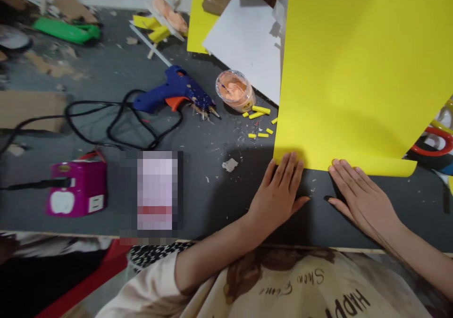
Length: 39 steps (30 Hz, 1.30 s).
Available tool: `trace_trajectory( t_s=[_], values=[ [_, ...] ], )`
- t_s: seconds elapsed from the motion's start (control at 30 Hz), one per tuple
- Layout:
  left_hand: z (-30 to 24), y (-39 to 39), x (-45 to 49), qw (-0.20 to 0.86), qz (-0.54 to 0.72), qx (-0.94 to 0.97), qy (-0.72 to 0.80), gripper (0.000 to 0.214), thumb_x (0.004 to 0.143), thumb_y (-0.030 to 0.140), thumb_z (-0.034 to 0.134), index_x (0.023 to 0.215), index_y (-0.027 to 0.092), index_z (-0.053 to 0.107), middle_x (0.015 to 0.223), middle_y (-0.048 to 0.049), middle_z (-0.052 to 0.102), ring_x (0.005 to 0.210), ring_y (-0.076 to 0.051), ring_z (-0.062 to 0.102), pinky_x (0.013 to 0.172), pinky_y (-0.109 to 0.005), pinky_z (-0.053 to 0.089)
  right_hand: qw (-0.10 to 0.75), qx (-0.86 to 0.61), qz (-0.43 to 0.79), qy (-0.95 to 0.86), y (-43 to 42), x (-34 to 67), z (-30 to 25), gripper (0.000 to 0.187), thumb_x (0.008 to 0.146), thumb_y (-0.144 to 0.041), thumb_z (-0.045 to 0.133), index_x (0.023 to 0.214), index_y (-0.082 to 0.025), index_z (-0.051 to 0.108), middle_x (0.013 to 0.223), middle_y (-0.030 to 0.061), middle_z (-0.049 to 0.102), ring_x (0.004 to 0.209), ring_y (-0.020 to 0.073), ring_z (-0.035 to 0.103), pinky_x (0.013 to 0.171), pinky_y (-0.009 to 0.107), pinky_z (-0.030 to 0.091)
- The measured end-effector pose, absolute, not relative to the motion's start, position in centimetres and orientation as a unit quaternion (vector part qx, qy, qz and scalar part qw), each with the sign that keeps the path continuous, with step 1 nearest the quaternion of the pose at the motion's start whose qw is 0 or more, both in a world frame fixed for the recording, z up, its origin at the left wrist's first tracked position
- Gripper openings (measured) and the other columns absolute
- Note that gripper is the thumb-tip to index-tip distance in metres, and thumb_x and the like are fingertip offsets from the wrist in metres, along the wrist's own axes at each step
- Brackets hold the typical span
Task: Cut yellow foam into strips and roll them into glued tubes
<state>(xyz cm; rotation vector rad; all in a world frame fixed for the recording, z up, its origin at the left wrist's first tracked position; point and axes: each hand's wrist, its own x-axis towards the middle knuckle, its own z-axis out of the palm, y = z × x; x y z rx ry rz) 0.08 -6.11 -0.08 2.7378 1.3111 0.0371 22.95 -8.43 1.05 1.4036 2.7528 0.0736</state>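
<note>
Dim light | soft shadows around hands (pixel 279 197) | upper-left blurred | pixelated patch (pixel 157 190)

Cream top (pixel 207 304), brown blotchy print (pixel 244 273) over chest. Dark cursive lettering (pixel 313 279), looks like "Show Time"; larger dark capitals (pixel 363 300) near it, "HAPP" legible, rest cut off. Left sleeve (pixel 152 282) plain cream, loose, ends around elbow. Left hand (pixel 278 190), right hand (pixel 364 197) bare.

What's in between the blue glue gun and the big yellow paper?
Between the glue gun and the yellow paper, the head view shows an open tub of peachy stuff, little yellow pieces and part of a white sheet.
</note>
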Motion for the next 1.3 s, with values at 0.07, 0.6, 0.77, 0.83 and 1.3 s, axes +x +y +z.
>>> trace_trajectory(
  t_s=[0.07, 0.6, 0.77, 0.83, 1.3],
  values=[
    [0.0, -6.1, 0.1, 0.056, 0.015, 0.903, 0.427, 0.061, 0.093, 0.051, 0.038, 0.144, 0.017, 0.037, 0.146, -0.0217, 0.042, 0.136, -0.032, 0.042, 0.107, -0.047, 0.039, 0.028, 0.457, 0.019, 0.889, -8.6, 23.5, 1.0, 0.071, 0.096, -0.039, 0.041, 0.151, -0.004, 0.011, 0.141, 0.0173, 0.051, 0.13, 0.0277, 0.05, 0.105, 0.043, 0.043],
    [0.3, -6.0, 0.1, 0.073, -0.001, 0.902, 0.426, 0.056, 0.094, 0.048, 0.041, 0.143, 0.022, 0.037, 0.147, -0.0236, 0.039, 0.138, -0.033, 0.039, 0.107, -0.049, 0.04, 0.02, 0.521, -0.031, 0.853, -10.8, 28.5, 0.8, 0.066, 0.096, -0.029, 0.043, 0.153, -0.015, 0.013, 0.147, 0.0176, 0.045, 0.135, 0.0302, 0.045, 0.106, 0.049, 0.042],
    [0.3, -6.1, 0.3, 0.071, -0.004, 0.901, 0.429, 0.057, 0.094, 0.049, 0.039, 0.143, 0.02, 0.038, 0.147, -0.025, 0.039, 0.138, -0.034, 0.039, 0.106, -0.05, 0.04, 0.026, 0.541, -0.036, 0.84, -11.4, 30.9, 1.2, 0.059, 0.097, -0.024, 0.036, 0.152, -0.021, 0.017, 0.148, 0.0137, 0.044, 0.136, 0.0295, 0.043, 0.109, 0.051, 0.039],
    [0.4, -6.1, 0.4, 0.069, -0.004, 0.901, 0.429, 0.057, 0.094, 0.05, 0.039, 0.142, 0.021, 0.039, 0.147, -0.0251, 0.04, 0.138, -0.035, 0.039, 0.106, -0.051, 0.04, 0.032, 0.547, -0.016, 0.836, -11.7, 31.7, 1.4, 0.059, 0.095, -0.021, 0.04, 0.152, -0.019, 0.021, 0.146, 0.0144, 0.046, 0.133, 0.0304, 0.046, 0.109, 0.05, 0.04],
    [0.4, -6.1, 1.0, 0.071, 0.038, 0.921, 0.382, 0.054, 0.098, 0.042, 0.033, 0.138, 0.006, 0.043, 0.135, -0.0126, 0.055, 0.124, -0.021, 0.05, 0.109, -0.035, 0.039, -0.013, 0.53, 0.027, 0.848, -9.4, 28.0, 2.2, 0.05, 0.088, -0.022, 0.056, 0.136, -0.013, 0.048, 0.123, 0.0158, 0.064, 0.11, 0.0296, 0.061, 0.094, 0.045, 0.05]
  ],
)
